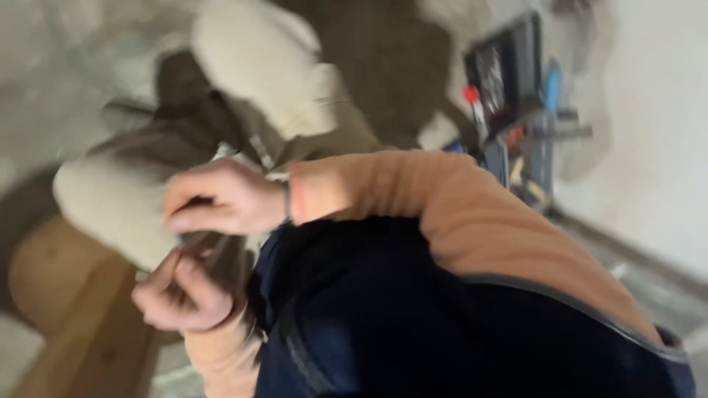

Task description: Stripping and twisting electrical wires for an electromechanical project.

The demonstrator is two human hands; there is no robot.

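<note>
Between both hands, fingers pinch a small dark, blurred object.

Head camera, tilted, looking down – close on hands, blurred

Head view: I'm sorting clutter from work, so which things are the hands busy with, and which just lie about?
In hand: small dark item, too blurred to identify, between left hand and right hand.
Lying about: open toolbox; pale bundle; wooden board.
</note>
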